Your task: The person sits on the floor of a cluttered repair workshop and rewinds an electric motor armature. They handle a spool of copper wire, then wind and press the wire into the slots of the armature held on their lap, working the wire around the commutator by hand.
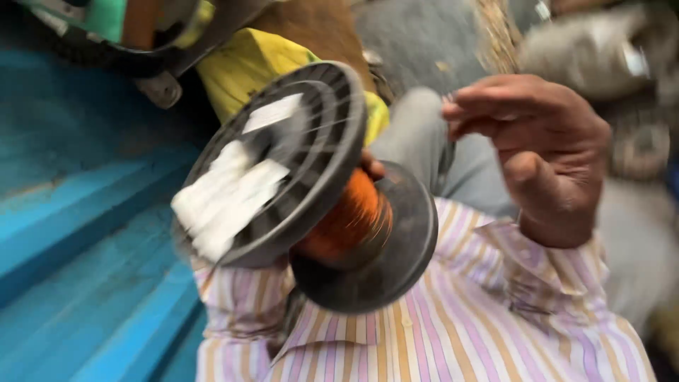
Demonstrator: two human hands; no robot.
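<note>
Head view: spool (pixel 311 191) of copper wire (pixel 346 219) held tilted against striped shirt (pixel 453 332), steadied from behind by left hand, mostly hidden, grip unclear. Right hand (pixel 544 148) raised, fingers loosely curled, nothing gripped.

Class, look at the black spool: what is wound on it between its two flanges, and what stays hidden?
Orange-copper wire is wound on the spool between the flanges. The near flange covers most of it and the core.
</note>
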